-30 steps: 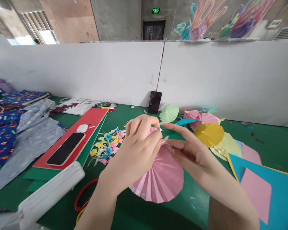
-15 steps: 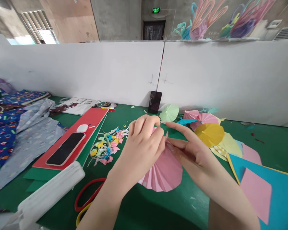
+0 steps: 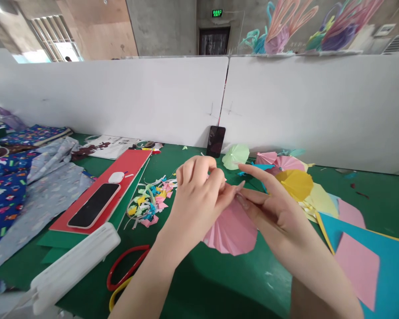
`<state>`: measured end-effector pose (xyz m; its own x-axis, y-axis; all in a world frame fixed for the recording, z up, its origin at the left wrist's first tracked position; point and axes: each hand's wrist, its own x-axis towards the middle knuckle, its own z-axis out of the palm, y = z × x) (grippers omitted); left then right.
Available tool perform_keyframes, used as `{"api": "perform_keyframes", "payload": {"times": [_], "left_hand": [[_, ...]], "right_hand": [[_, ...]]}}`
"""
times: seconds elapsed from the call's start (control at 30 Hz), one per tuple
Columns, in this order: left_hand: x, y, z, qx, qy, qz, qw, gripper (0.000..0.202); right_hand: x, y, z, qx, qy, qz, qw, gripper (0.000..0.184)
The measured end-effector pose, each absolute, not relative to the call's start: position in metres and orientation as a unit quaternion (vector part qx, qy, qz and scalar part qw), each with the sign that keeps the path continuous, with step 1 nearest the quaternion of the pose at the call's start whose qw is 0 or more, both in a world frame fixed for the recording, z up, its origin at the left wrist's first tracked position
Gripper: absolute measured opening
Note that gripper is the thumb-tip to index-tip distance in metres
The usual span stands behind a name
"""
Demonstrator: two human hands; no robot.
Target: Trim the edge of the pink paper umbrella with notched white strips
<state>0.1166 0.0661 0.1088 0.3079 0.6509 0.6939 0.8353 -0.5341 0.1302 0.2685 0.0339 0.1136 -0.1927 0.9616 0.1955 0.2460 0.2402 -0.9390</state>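
Over the middle of the green table, a pleated pink paper umbrella [image 3: 234,232] is held between my two hands, its scalloped edge hanging toward me. My left hand [image 3: 199,186] is closed on the umbrella near its top, knuckles up, and hides that part. From the other side my right hand [image 3: 269,199] pinches it between thumb and fingers, the index finger stretched out ahead. The fingertips of both hands meet at the paper. Beyond them stand finished paper umbrellas: a pale green one [image 3: 236,156], a yellow one [image 3: 295,184] and a pink one [image 3: 286,164].
Paper scraps [image 3: 151,201] lie left of my hands, near red-and-yellow-handled scissors [image 3: 128,268]. A phone [image 3: 95,206] rests on red card [image 3: 129,166]; another phone [image 3: 216,141] leans on the white partition [image 3: 153,97]. Blue sheets [image 3: 395,270] lie right, a white power strip [image 3: 76,266] front left.
Both hands and the pink umbrella have shifted slightly to the right and up. My left fingers now sit closer to the right fingertips, and the right index finger has lifted away a little.
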Motion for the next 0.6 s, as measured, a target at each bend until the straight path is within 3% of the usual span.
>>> {"api": "perform_keyframes", "payload": {"times": [0.1,0.37,0.6], "left_hand": [[0.113,0.068,0.109,-0.788,-0.483,-0.371,0.088,0.027],[0.102,0.068,0.114,-0.777,-0.476,-0.411,-0.026,0.012],[0.099,0.062,0.117,-0.846,-0.428,-0.314,-0.044,0.019]], "right_hand": [[0.271,0.033,0.114,-0.478,-0.668,0.377,0.427,0.044],[0.274,0.038,0.114,-0.495,-0.689,0.326,0.417,0.043],[0.271,0.032,0.118,-0.447,-0.701,0.391,0.395,0.046]]}}
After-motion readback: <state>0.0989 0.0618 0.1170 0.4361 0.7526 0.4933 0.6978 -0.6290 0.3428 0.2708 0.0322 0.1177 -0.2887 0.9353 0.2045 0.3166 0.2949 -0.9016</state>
